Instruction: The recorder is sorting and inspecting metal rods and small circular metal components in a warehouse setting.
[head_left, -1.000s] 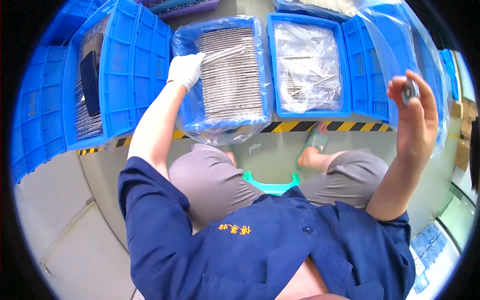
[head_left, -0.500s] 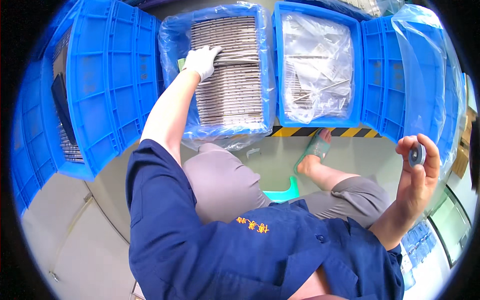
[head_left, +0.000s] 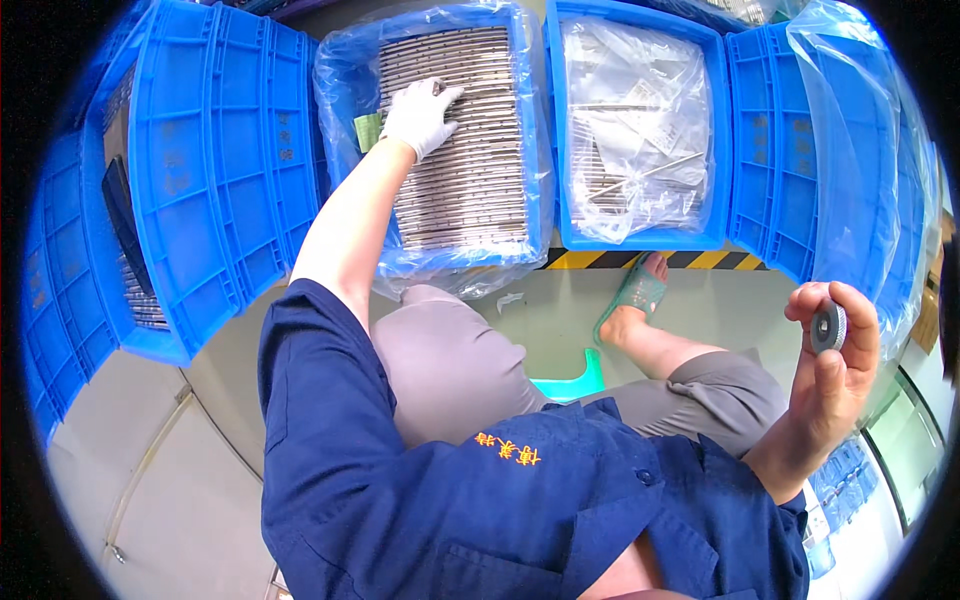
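Note:
My left hand (head_left: 418, 118), in a white glove, lies on a row of slim metal rods (head_left: 462, 200) with its fingers apart. The rods are stacked side by side in a blue crate (head_left: 400, 262) lined with clear plastic. Just left of the glove, a green strip (head_left: 368, 132) shows at the liner. Out to the right, my bare right hand (head_left: 835, 375) is raised and pinches a dark knurled ring gauge (head_left: 828, 327) between thumb and fingers. The ring stands on edge, with a small hole in its middle.
Beside the rod crate stands another blue crate (head_left: 717, 150) with rods under clear plastic. Stacked blue crates rise at the left (head_left: 190, 180) and right (head_left: 775, 150). Yellow and black floor tape (head_left: 700, 260) runs along the crates' front. A green plastic stool (head_left: 575, 385) shows between my legs.
My left hand has moved slightly right over the rods; a rod lying askew beside it now lies level with the others. My right hand has turned the ring gauge a little.

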